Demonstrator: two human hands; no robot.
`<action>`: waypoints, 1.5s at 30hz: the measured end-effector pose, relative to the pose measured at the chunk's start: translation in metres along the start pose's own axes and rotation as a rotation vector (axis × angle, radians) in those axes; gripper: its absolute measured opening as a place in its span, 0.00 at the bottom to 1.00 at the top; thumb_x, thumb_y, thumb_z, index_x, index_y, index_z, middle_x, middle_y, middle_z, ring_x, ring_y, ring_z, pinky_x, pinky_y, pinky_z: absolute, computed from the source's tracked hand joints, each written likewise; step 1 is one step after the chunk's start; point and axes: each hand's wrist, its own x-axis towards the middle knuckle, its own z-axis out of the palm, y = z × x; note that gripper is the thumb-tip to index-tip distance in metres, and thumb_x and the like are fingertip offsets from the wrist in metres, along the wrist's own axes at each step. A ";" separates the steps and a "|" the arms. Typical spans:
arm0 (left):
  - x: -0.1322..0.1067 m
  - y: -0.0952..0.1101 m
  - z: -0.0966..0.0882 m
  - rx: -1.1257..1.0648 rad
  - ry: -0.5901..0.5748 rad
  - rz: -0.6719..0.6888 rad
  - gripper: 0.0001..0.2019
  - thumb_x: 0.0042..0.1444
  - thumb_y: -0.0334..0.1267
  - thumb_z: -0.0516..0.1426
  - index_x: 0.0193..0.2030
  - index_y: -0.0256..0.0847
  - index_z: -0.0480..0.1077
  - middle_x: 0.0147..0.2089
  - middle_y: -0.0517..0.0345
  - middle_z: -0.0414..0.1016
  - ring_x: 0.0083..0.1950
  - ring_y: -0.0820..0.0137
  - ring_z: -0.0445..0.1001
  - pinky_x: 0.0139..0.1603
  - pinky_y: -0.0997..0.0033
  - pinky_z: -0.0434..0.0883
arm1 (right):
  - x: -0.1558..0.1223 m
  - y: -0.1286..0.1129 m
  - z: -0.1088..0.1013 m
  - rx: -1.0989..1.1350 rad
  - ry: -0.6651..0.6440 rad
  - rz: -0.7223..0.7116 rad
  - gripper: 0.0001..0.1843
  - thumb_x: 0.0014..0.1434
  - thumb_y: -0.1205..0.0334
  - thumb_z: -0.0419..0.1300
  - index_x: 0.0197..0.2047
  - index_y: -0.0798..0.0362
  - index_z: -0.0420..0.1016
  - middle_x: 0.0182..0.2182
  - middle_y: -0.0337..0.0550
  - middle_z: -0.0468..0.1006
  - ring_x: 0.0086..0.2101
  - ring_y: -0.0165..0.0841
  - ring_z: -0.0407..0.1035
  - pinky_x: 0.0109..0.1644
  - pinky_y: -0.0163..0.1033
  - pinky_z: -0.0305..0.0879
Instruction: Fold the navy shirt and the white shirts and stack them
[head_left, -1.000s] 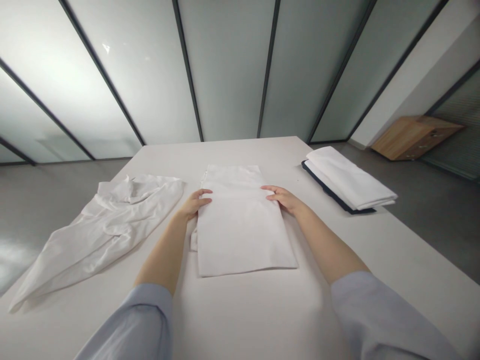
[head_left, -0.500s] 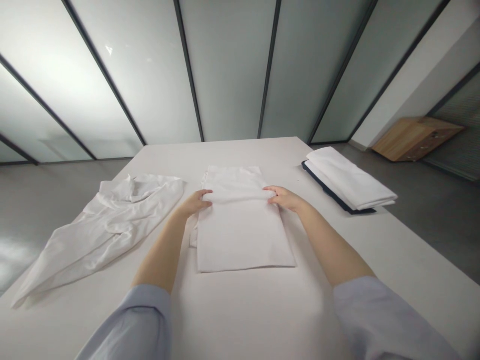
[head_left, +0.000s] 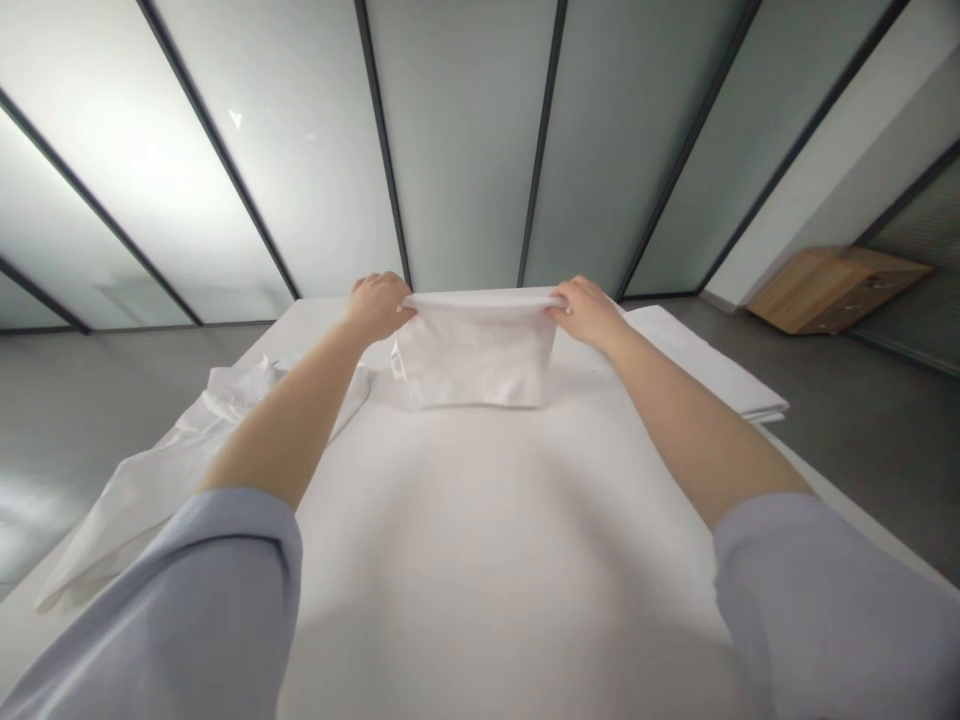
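A folded white garment (head_left: 480, 355) is raised by its top edge over the far half of the table. Its lower part hangs toward me, and I cannot tell whether the bottom touches the surface. Layered, loose fabric shows along its left side. My left hand (head_left: 379, 305) is closed on the upper left corner, the thumb on the near side. At the upper right corner my right hand (head_left: 585, 310) pinches the cloth in the same way. Between the two hands the top edge is stretched nearly straight.
A crumpled white garment (head_left: 157, 465) lies on the left of the white table (head_left: 480, 560), partly behind my left arm. Folded white cloth (head_left: 705, 355) rests at the right edge, partly behind my right arm. Beyond are frosted glass panels (head_left: 465, 140) and a wooden cabinet (head_left: 832, 290).
Both hands have moved away from me and up, lifting the folded garment from the table. Its panel, flat before, now hangs from their grip. My forearms reach further forward.
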 end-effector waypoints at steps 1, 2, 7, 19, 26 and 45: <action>0.006 0.003 -0.008 0.019 0.049 -0.037 0.17 0.58 0.40 0.54 0.51 0.37 0.71 0.57 0.46 0.68 0.61 0.54 0.63 0.63 0.49 0.56 | 0.009 0.000 -0.005 -0.025 0.069 -0.014 0.11 0.58 0.58 0.58 0.43 0.53 0.74 0.44 0.51 0.71 0.46 0.44 0.66 0.50 0.49 0.64; 0.010 0.007 -0.014 0.028 0.098 -0.065 0.17 0.58 0.38 0.53 0.53 0.37 0.70 0.57 0.45 0.68 0.61 0.53 0.62 0.63 0.49 0.55 | 0.014 0.000 -0.009 -0.047 0.121 -0.030 0.12 0.59 0.59 0.57 0.44 0.53 0.73 0.46 0.53 0.71 0.48 0.46 0.65 0.51 0.51 0.63; -0.018 0.025 0.005 -0.017 0.187 -0.106 0.18 0.54 0.31 0.52 0.53 0.40 0.67 0.53 0.46 0.71 0.60 0.55 0.64 0.61 0.55 0.58 | -0.020 -0.011 0.004 -0.117 0.179 -0.088 0.13 0.57 0.65 0.55 0.46 0.52 0.71 0.57 0.55 0.67 0.60 0.51 0.55 0.60 0.56 0.55; -0.127 0.038 0.127 -0.284 -0.236 -0.170 0.20 0.45 0.35 0.59 0.49 0.42 0.69 0.49 0.47 0.77 0.53 0.52 0.73 0.56 0.57 0.65 | -0.139 -0.011 0.084 0.135 -0.416 -0.040 0.22 0.46 0.69 0.62 0.47 0.47 0.75 0.48 0.46 0.78 0.49 0.43 0.71 0.59 0.47 0.58; -0.138 0.025 0.142 -0.542 -0.149 -0.148 0.30 0.41 0.31 0.57 0.55 0.39 0.68 0.59 0.48 0.71 0.60 0.56 0.69 0.63 0.60 0.62 | -0.144 -0.002 0.102 0.258 -0.283 -0.047 0.28 0.46 0.66 0.63 0.53 0.53 0.74 0.52 0.53 0.74 0.51 0.45 0.68 0.58 0.48 0.62; -0.134 0.014 0.147 -0.724 -0.140 -0.221 0.23 0.43 0.39 0.59 0.49 0.37 0.75 0.52 0.45 0.74 0.54 0.55 0.72 0.60 0.55 0.65 | -0.147 -0.002 0.106 0.428 -0.230 0.014 0.24 0.48 0.63 0.65 0.50 0.45 0.77 0.52 0.45 0.78 0.52 0.45 0.70 0.59 0.51 0.60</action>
